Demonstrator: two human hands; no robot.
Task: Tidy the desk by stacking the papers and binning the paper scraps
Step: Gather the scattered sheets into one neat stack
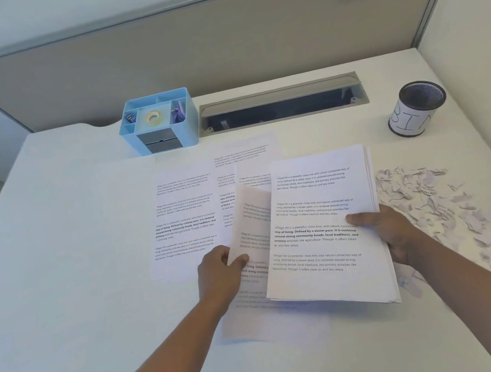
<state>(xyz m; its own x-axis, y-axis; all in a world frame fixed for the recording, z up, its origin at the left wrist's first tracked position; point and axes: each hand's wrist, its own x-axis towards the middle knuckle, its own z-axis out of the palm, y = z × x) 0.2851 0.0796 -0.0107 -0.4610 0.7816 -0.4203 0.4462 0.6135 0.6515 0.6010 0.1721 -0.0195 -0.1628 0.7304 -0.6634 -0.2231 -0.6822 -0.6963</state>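
Observation:
My right hand [387, 234] holds a stack of printed papers [322, 238] by its right edge, thumb on top, lifted slightly off the desk. My left hand [220, 272] pinches the left edge of a single printed sheet [253, 227], which curls upward beside the stack. More printed sheets [184, 216] lie flat on the white desk [52, 252] behind and left of the hands, partly overlapping. A pile of small paper scraps [429, 196] is spread to the right of the stack. A black mesh cup labelled BIN [414, 110] stands at the back right.
A light blue desk organiser [157, 122] with tape and clips sits at the back centre-left. Beside it an open grey cable tray [282, 104] is set into the desk. A beige partition [182, 56] closes the back and a white panel [475, 47] the right side.

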